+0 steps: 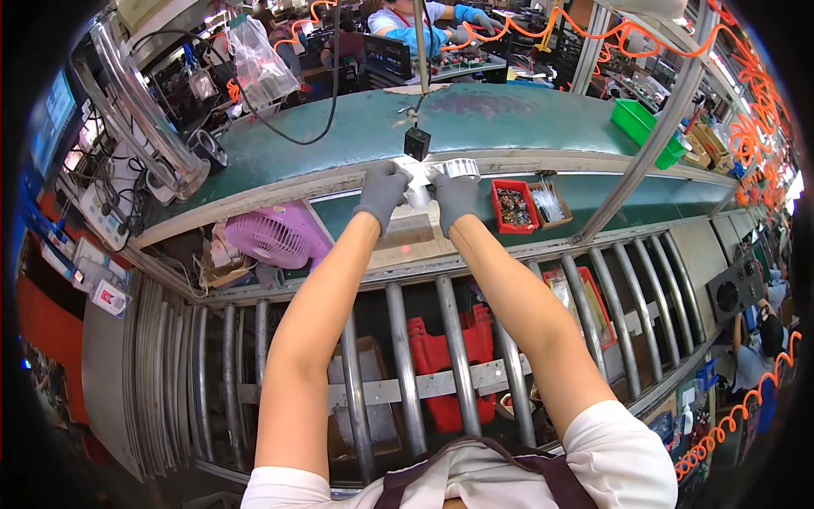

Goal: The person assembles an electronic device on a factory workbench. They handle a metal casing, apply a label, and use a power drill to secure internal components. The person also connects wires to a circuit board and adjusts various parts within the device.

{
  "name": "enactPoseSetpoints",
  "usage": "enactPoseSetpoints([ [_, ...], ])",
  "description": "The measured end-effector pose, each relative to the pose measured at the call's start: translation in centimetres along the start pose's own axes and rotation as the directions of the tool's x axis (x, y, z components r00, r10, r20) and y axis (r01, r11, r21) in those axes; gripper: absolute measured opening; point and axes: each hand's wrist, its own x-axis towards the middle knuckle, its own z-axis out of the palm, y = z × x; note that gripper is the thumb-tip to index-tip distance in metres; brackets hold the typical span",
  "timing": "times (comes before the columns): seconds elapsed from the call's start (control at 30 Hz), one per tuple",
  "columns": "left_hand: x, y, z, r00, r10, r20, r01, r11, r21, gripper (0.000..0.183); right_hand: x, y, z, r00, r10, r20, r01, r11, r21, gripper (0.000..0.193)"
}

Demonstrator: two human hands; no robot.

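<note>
"Now, what lies between the two grips, and where?"

"A bright silvery piece (417, 190), in front of the raised green worktop (356, 127). My gloved left grip (383, 193) is closed on its left side. My right grip (458, 193) meets its right side, but glare hides the fingertips, so I cannot tell whether they pinch."

"And the surroundings?"

"Just beyond my right grip shows a shiny ring-shaped item (460, 168); contact is unclear. A black cube (416, 144) hangs ahead, between both grips. Right of my right grip stands a red bin (518, 228) of small parts; left of my left grip, a purple fan (271, 237)."

"How should the piece handle?"

"By my judgement, it is light and fairly thin, hence easily creased or dented. Its gloss suggests a slippery face, which the gloves should offset. I would hold it lightly by opposite edges, leaving the middle unpressed."
</note>
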Motion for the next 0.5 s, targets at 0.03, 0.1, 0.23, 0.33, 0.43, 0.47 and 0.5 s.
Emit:
enactPoseSetpoints([
  [0.03, 0.4, 0.0, 0.0, 1.000, 0.002, -0.015, -0.001, 1.000, 0.004, 0.015, 0.5, 0.5, 0.6, 0.998, -0.064, 0.020, 0.060, 0.981, 0.182, 0.021],
  [0.1, 0.9, -0.1, 0.1, 0.999, 0.004, -0.033, -0.003, 1.000, 0.025, 0.017, 1.5, 1.3, 0.7, 0.998, -0.053, 0.015, 0.050, 0.989, 0.141, 0.019],
  [0.23, 1.2, -0.4, 0.4, 0.999, 0.013, -0.038, -0.010, 0.998, 0.060, 0.020, 3.6, 2.7, 0.5, 0.995, -0.095, 0.043, 0.091, 0.992, 0.085, 0.020],
  [0.33, 2.0, -1.1, 0.6, 0.999, 0.018, -0.041, -0.013, 0.991, 0.130, 0.027, 3.7, 2.7, 0.2, 1.000, -0.023, 0.017, 0.022, 0.995, 0.093, 0.023],
  [0.43, 2.7, -1.8, 0.8, 0.996, 0.057, -0.068, -0.045, 0.984, 0.172, 0.029, 2.8, 2.1, 0.1, 1.000, -0.025, 0.006, 0.024, 0.992, 0.128, 0.019],
  [0.47, 2.8, -2.1, 0.7, 0.994, 0.076, -0.078, -0.060, 0.979, 0.193, 0.029, 2.4, 1.7, 0.1, 1.000, -0.026, 0.006, 0.025, 0.990, 0.141, 0.017],
  [0.5, 3.0, -2.4, 0.5, 0.992, 0.095, -0.088, -0.074, 0.974, 0.215, 0.029, 1.9, 1.3, 0.2, 1.000, -0.010, 0.024, 0.007, 0.990, 0.142, 0.016],
])
